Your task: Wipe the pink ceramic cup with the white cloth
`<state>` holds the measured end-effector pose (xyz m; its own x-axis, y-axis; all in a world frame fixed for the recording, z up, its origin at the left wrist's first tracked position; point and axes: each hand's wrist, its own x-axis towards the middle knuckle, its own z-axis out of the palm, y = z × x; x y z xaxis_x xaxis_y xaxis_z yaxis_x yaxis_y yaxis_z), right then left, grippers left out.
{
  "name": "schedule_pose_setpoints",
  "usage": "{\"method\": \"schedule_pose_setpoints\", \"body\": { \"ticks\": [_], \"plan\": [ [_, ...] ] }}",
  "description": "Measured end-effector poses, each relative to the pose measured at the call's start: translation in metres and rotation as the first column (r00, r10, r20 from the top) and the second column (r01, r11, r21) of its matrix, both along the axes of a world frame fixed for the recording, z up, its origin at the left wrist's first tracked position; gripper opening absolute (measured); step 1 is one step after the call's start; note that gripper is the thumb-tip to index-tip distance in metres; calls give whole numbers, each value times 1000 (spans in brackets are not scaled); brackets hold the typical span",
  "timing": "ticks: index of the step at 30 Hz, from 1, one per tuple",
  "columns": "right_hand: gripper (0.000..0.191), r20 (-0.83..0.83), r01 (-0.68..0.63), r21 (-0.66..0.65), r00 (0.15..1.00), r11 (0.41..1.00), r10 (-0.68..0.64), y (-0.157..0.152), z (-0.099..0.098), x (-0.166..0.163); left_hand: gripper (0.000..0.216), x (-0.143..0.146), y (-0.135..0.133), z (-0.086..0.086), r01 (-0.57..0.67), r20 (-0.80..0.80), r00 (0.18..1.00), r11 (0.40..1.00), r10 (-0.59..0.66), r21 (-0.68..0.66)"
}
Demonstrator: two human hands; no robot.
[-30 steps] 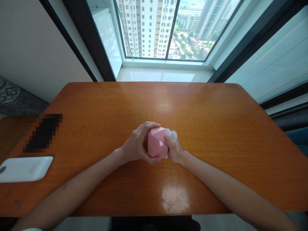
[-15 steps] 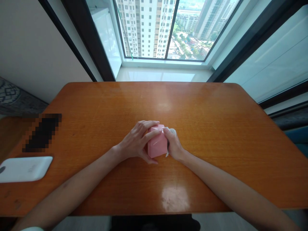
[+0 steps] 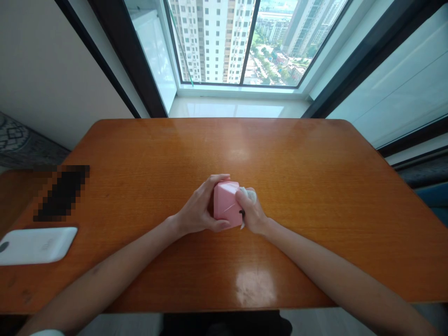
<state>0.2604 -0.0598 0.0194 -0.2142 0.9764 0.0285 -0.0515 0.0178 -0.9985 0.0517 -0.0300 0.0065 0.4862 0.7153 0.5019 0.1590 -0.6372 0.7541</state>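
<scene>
A small pink faceted box is held just above the middle of the orange wooden table. My left hand wraps its left side, fingers over the top and thumb underneath. My right hand pinches its right side. A small white thing pokes out behind my right fingers; I cannot make out what it is. A thin dark mark or cord shows near my right thumb.
A white flat device lies at the table's left edge near me. A blurred-out dark item lies just beyond it. A window sill and tall windows stand past the far edge.
The pink box has been turned in both hands, and my left fingers shifted from spread over its front to wrapped over its top. The hands stayed in the same spot.
</scene>
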Motion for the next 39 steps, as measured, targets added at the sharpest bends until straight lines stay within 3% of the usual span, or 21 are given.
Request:
{"method": "schedule_pose_setpoints", "body": {
  "ticks": [5,8,11,14,17,19,21,24,27,30,34,36,39],
  "plan": [
    [70,-42,46,-82,998,996,-50,4,4,-2,129,-7,7,-1,57,-224,974,924,31,378],
    [69,-31,42,-77,999,996,-44,4,2,-3,118,-6,6,4,38,-245,967,904,75,425],
    [68,-33,43,-34,999,999,-44,3,-3,-1,110,-1,0,11,-13,-177,982,948,72,317],
    [68,-29,-8,21,1000,1000,8,-1,-6,1,106,4,-7,14,-15,-67,998,994,22,104],
    [69,0,-27,25,1000,999,27,-2,-5,2,97,7,-10,12,8,-29,1000,989,-12,-147],
    [71,5,-2,-21,1000,1000,2,-1,-2,1,100,6,-9,9,20,-14,1000,979,-23,-202],
    [71,-7,20,-65,1000,998,-20,1,1,-1,114,3,-6,4,20,-28,999,992,-24,-128],
    [69,-30,46,-88,998,995,-49,5,5,-3,133,-2,0,-1,30,-168,986,991,-9,128],
    [70,-42,46,-98,998,994,-51,7,6,-4,126,-5,3,-1,33,-279,959,957,51,289],
    [70,-46,33,-77,998,996,-37,7,1,-3,114,-3,2,4,5,-251,965,954,74,299],
    [69,-26,12,-15,1000,1000,-12,1,-6,1,112,3,-3,13,-16,-114,993,982,38,188],
    [68,0,-17,29,1000,999,17,-2,-6,2,108,5,-7,15,-12,-86,996,1000,13,6],
    [69,35,-27,45,999,999,26,-3,-2,1,102,5,-11,13,16,-61,998,967,-33,-255]
  ]
}}
